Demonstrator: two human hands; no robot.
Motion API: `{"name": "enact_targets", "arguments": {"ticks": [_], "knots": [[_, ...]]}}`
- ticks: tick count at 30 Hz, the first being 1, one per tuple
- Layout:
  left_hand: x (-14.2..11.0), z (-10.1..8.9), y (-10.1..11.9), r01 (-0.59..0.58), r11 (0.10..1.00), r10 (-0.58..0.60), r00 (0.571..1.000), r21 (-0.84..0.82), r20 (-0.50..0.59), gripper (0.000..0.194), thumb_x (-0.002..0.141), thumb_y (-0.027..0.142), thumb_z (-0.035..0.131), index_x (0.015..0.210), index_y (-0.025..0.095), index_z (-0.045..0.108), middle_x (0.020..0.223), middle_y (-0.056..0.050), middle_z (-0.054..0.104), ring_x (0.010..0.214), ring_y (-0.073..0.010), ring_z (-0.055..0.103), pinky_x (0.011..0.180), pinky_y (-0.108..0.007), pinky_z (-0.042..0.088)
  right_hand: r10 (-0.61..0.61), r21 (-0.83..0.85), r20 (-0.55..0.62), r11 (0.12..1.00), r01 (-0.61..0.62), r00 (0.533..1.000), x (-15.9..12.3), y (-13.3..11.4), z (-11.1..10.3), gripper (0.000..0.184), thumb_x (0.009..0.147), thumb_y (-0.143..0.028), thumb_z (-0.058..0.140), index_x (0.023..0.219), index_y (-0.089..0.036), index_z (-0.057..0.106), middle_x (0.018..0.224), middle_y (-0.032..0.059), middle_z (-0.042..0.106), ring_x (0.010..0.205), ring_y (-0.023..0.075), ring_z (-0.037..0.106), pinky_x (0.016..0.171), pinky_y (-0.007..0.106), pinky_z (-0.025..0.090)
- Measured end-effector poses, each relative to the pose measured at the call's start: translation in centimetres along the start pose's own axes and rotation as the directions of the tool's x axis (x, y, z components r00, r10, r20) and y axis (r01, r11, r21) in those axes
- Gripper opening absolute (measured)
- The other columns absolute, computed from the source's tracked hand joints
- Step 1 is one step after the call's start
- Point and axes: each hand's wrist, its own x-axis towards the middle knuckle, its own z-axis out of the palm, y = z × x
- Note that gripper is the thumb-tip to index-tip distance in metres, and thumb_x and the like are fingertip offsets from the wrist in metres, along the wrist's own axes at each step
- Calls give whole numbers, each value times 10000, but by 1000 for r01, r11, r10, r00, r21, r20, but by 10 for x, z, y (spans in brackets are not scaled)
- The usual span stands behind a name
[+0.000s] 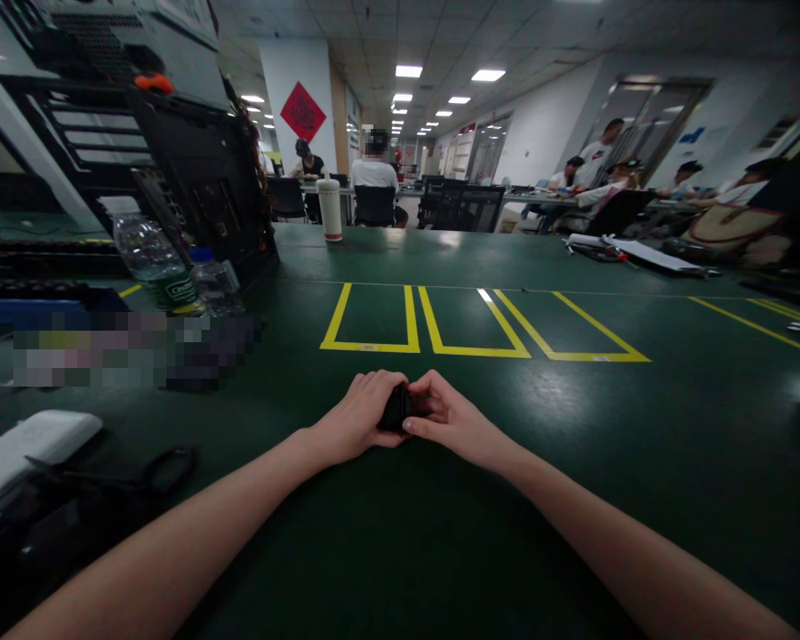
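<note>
A small black object [396, 411], boxy in outline, sits between my two hands low over the green table [400, 542]. My left hand [360, 411] wraps round its left side with the fingers over the top. From the other side, my right hand [450, 420] pinches its right edge with thumb and curled fingers. Much of the object is covered by the hands, so its exact kind cannot be made out. Just beyond the hands, yellow tape [480, 350] marks out three box shapes on the tabletop.
At left stand an open black computer case [206, 191], a clear water bottle [150, 258] and a smaller blue-capped bottle [214, 283]. Nearer lie a white power strip [36, 444] and black cables [60, 524]. A white cup [330, 212] stands farther back; papers [653, 254] lie at right. Several people sit beyond.
</note>
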Motion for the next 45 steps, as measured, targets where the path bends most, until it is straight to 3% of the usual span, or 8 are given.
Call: {"name": "enact_targets", "arguments": {"ticks": [7, 10, 15, 20, 24, 31, 38, 45], "knots": [[1, 2, -3, 7, 1000, -7, 1000, -7, -4, 529, 713, 275, 638, 1136, 193, 332, 1063, -73, 489, 952, -231, 484, 796, -361, 371, 27, 1, -90, 1000, -27, 996, 6, 7, 1, 201, 758, -275, 567, 904, -199, 452, 931, 12, 521, 857, 150, 553, 729, 315, 482], [1, 6, -7, 5, 1000, -5, 1000, -6, -23, 559, 695, 268, 655, 1140, 188, 326, 1064, -71, 481, 947, -228, 479, 794, -351, 367, 69, -26, -74, 997, -71, 995, 5, 4, 0, 221, 767, -277, 554, 943, -194, 447, 969, 27, 513, 827, 149, 558, 710, 326, 491], [1, 5, -7, 23, 999, -23, 1000, -39, -7, 564, 689, 233, 655, 1144, 202, 323, 1065, -69, 480, 928, -222, 485, 781, -346, 375, 11, -72, -19, 997, -12, 1000, -2, -4, 0, 283, 722, -204, 611, 948, -217, 441, 1015, 17, 499, 985, 178, 520, 795, 344, 476], [2, 1, -3, 16, 1000, -16, 1000, -26, 5, 537, 705, 258, 645, 1134, 180, 332, 1053, -72, 480, 933, -215, 481, 791, -345, 373, 4, -48, -62, 999, -7, 998, 1, -1, 1, 163, 784, -272, 538, 909, -210, 453, 938, 10, 519, 895, 163, 558, 761, 350, 486], [2, 1, -2, 22, 1000, -22, 1000, -16, 7, 539, 708, 269, 643, 1138, 181, 330, 1057, -74, 480, 940, -223, 481, 787, -352, 377, 40, -57, -88, 997, -45, 995, 3, 3, 0, 231, 775, -287, 550, 966, -212, 444, 1009, 29, 505, 911, 171, 549, 771, 362, 480], [2, 2, -4, 30, 999, -30, 999, -30, 14, 535, 707, 248, 644, 1138, 201, 330, 1056, -68, 483, 928, -220, 485, 784, -352, 381, 27, -33, 17, 999, -27, 999, -1, -3, -2, 284, 730, -205, 606, 951, -219, 428, 1011, 17, 504, 980, 170, 522, 823, 360, 460], [2, 12, -12, 21, 1000, -21, 998, -9, -52, 602, 663, 257, 684, 1141, 189, 324, 1040, -65, 484, 910, -221, 482, 778, -353, 380, 12, -24, -55, 1000, -13, 998, 4, 2, 0, 162, 792, -268, 527, 919, -212, 443, 937, 9, 507, 903, 160, 544, 760, 335, 472], [3, 1, -4, 36, 997, -35, 999, -69, 16, 551, 706, 264, 650, 1148, 201, 328, 1059, -63, 487, 932, -214, 493, 790, -351, 388, 65, -23, -11, 998, -65, 998, 6, 1, -3, 223, 774, -268, 554, 956, -204, 444, 993, 27, 505, 923, 172, 532, 779, 358, 462]]}}
